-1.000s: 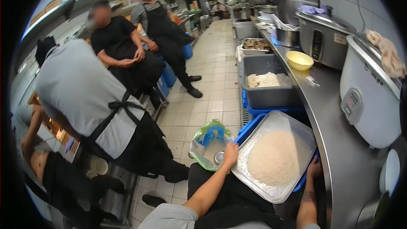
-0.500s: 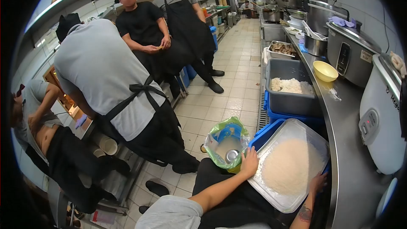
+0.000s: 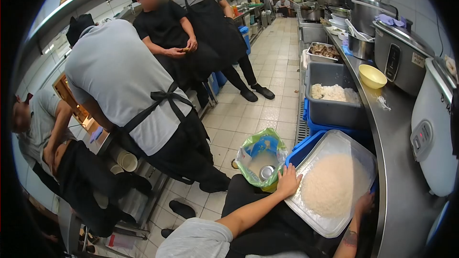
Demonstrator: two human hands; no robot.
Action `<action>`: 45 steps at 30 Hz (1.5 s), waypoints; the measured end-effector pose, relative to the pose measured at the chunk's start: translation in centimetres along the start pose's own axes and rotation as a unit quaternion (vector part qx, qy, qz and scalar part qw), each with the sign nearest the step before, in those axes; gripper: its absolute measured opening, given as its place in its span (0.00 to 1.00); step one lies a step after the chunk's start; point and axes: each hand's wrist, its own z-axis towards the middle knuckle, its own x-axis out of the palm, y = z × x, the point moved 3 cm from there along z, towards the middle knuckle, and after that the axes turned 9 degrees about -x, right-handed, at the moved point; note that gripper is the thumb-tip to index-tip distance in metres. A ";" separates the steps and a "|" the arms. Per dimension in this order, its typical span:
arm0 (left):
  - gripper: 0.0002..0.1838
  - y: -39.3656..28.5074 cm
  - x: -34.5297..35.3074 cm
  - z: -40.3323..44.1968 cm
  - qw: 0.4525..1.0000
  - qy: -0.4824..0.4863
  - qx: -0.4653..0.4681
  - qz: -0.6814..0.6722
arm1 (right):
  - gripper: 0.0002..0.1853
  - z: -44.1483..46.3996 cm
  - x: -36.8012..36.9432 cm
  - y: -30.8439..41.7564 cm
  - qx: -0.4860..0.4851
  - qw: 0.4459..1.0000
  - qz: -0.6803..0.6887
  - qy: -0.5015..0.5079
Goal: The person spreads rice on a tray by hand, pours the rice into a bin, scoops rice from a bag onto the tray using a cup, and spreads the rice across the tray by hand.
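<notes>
Left grip and right grip flank a tray of rice

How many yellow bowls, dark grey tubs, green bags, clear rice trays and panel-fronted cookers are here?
Yellow bowl: 1
Dark grey tub: 1
Green bag: 1
Clear rice tray: 1
Grey cooker and white cooker: 2
Total: 6

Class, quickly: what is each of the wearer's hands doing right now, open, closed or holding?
Left hand: open, at the left edge of the rice tray.
Right hand: at the tray's right edge, blurred; grip cannot be told.
</notes>
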 end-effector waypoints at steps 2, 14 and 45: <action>0.36 0.0 -0.1 0.0 1.000 0.003 0.002 -0.004 | 0.26 0.4 0.4 -0.1 -0.003 1.000 -0.001 0.009; 0.37 0.1 0.2 0.2 1.000 -0.005 0.009 0.000 | 0.26 1.6 1.8 -0.6 -0.090 0.991 -0.008 -0.094; 0.71 -16.7 6.8 0.9 0.975 0.065 0.211 -0.020 | 0.34 -0.3 -1.5 1.9 -0.111 0.986 0.127 0.020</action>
